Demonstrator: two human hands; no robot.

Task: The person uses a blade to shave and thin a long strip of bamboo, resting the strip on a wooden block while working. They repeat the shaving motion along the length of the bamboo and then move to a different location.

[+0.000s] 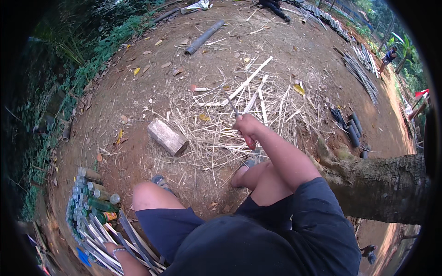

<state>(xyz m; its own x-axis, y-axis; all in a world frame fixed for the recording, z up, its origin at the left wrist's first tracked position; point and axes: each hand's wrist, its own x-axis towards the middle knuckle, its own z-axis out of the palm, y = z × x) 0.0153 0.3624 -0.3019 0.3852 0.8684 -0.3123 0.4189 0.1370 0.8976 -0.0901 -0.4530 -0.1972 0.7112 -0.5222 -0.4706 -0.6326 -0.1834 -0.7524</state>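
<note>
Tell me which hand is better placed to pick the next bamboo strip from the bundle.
Left. The left hand already rests on the bamboo strips beside the thigh; the right hand is raised, its grip occupied by the knife.

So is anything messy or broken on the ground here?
Yes, the dirt is strewn with pale split bamboo strips and thin shavings, scattered every way in front of the right hand, which grips a knife. A wooden block lies askew beside them. The left hand rests on neater slats.
</note>
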